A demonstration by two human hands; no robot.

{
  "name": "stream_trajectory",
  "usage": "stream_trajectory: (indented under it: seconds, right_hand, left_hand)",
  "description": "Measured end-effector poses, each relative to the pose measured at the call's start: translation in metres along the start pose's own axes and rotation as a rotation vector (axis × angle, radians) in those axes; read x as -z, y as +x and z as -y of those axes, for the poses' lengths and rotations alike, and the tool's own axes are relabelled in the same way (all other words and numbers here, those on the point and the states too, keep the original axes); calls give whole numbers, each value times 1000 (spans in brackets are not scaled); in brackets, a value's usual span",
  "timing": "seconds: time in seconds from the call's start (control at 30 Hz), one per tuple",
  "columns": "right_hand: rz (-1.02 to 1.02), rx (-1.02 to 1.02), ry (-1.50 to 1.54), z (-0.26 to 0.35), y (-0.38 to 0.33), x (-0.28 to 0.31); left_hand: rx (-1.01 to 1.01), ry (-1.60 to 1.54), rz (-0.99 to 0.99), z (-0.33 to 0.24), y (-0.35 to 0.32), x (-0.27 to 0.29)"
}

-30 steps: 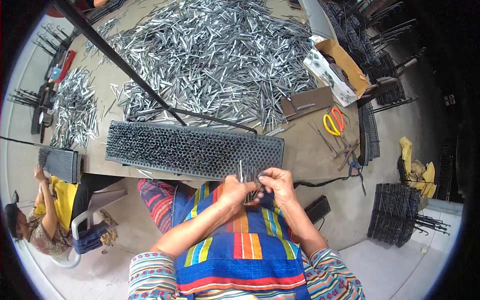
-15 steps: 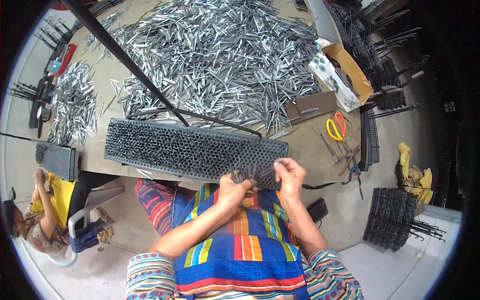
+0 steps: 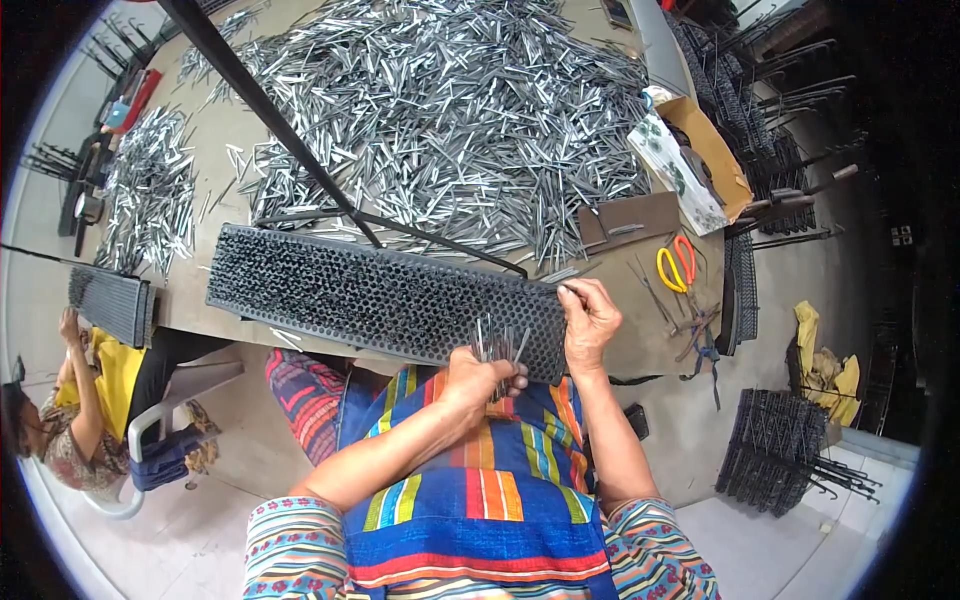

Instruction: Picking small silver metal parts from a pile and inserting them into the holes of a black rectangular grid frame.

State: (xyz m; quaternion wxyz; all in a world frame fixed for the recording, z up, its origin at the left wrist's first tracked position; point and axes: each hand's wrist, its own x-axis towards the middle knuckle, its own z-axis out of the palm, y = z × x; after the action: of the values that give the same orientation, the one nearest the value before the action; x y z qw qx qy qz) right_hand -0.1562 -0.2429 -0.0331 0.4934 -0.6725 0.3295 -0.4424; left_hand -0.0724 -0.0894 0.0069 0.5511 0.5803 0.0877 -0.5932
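A long black perforated board (image 3: 440, 310) lies slanted at the table's front edge. Dark pieces fill its holes densely on the left, while bare round holes show toward the right end. My left hand (image 3: 472, 385) is closed round a bundle of thin metal strips (image 3: 492, 340), which stick up over the board's lower right part. At the board's upper right corner is my right hand (image 3: 592, 325), thumb and forefinger pinched together. Whatever lies between those fingertips is too small to make out. Behind the board spreads a big heap of loose metal strips (image 3: 430, 130).
A black metal bar (image 3: 270, 115) crosses above the heap. To the right are an open box (image 3: 690, 165), a brown flat piece (image 3: 635, 218), scissors (image 3: 675, 265) and several thin tools. At far left a co-worker (image 3: 85, 410) sits by another board (image 3: 110, 300). Black racks (image 3: 770, 450) stand right.
My right hand has moved up and slightly right, from beside the bundle to the board's upper right corner. The strips in my left hand now stand more upright and spread. The view has shifted slightly.
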Motion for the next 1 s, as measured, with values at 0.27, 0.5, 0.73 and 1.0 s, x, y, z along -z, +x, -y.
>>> stream_trajectory:
  seconds: [0.27,0.5,0.73,1.0]
  right_hand:
    - [20,-54,-38,10,-4,-3]
    - [62,43,-169,16,-1,-9]
    - [93,103,-262,1,-8,-10]
    - [193,27,-380,11,-4,-13]
  left_hand:
    - [23,-16,20,2,2,-1]
    - [45,-49,25,6,3,1]
    - [41,-68,31,10,3,4]
    - [23,-112,41,10,1,5]
